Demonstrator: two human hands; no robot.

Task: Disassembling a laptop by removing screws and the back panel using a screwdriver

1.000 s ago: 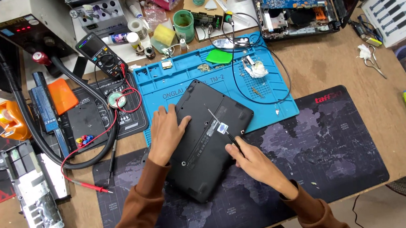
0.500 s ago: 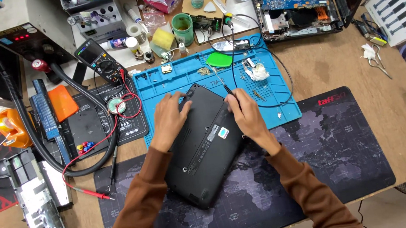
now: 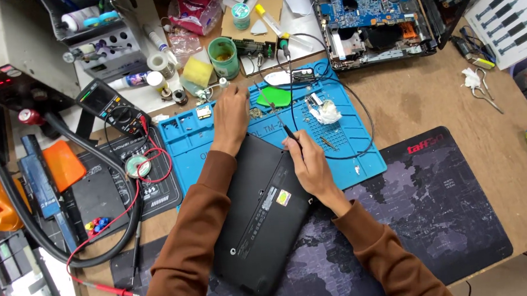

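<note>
A black laptop (image 3: 265, 219) lies bottom-up and slanted, its far end on the blue work mat (image 3: 350, 148), its near end on the dark desk pad (image 3: 441, 216) close to the table's front edge. The shell is matte plastic with small stickers. The left hand (image 3: 230, 116) rests flat, fingers spread, on the blue mat's ribbed trays. The right hand (image 3: 308, 163) pinches a thin screwdriver (image 3: 276, 113) at the laptop's far edge. Bare pad lies to the right.
</note>
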